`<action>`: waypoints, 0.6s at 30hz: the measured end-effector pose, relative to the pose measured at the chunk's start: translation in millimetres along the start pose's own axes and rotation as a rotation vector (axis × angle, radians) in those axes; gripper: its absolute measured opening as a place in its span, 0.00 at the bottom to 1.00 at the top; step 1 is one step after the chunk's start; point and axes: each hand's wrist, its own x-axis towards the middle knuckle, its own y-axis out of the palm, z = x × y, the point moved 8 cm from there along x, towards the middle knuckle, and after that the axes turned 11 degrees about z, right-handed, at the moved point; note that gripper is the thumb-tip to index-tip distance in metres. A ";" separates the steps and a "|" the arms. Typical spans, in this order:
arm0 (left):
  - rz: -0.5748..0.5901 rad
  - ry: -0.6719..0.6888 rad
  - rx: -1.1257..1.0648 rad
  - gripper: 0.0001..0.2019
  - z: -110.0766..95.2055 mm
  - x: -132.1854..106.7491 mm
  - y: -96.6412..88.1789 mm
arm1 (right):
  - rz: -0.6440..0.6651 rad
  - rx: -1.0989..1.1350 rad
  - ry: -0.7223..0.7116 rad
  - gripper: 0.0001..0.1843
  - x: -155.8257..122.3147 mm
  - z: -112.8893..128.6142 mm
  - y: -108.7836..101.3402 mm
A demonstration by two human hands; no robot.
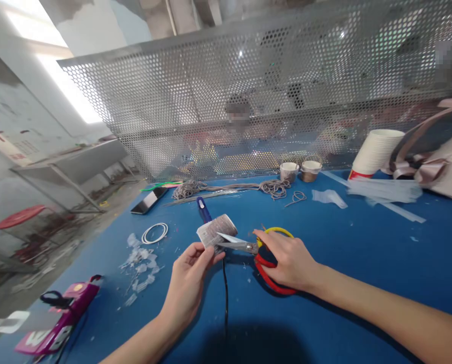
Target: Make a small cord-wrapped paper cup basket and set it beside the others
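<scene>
My left hand (193,270) pinches the near edge of a small paper cup (220,227), tilted on its side and wrapped in grey-brown cord. In my right hand (290,258) are scissors (244,246) with one yellow and one red handle loop. Their blades are parted and lie across the cord-wrapped side, close to my left fingertips; whether they touch the cord I cannot tell. Behind the cup shows the dark blue handle of a tool (203,210), its other end hidden. A black cable (226,290) runs below the cup towards me.
Bundles of grey-brown cord (275,188), two small cups (310,171) and a phone (149,200) line the back. White scraps (144,265) and a white cord loop (154,233) lie left, above a purple power strip (64,318). Stacked paper cups (377,151) and clear strips (385,191) are right.
</scene>
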 end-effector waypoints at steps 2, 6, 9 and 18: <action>0.008 -0.005 0.015 0.10 1.1 0.2 0.5 | -0.008 0.000 -0.021 0.24 0.2 2.5 -1.1; 0.014 0.003 0.059 0.11 0.2 0.1 0.7 | -0.024 -0.010 -0.017 0.24 -0.2 2.0 -1.9; 0.003 0.014 0.098 0.12 -2.9 0.2 0.2 | -0.044 -0.046 -0.027 0.24 -1.1 1.4 -3.0; 0.052 0.019 0.342 0.13 -17.5 6.4 -2.1 | -0.103 -0.056 -0.098 0.23 -2.3 -0.9 -11.9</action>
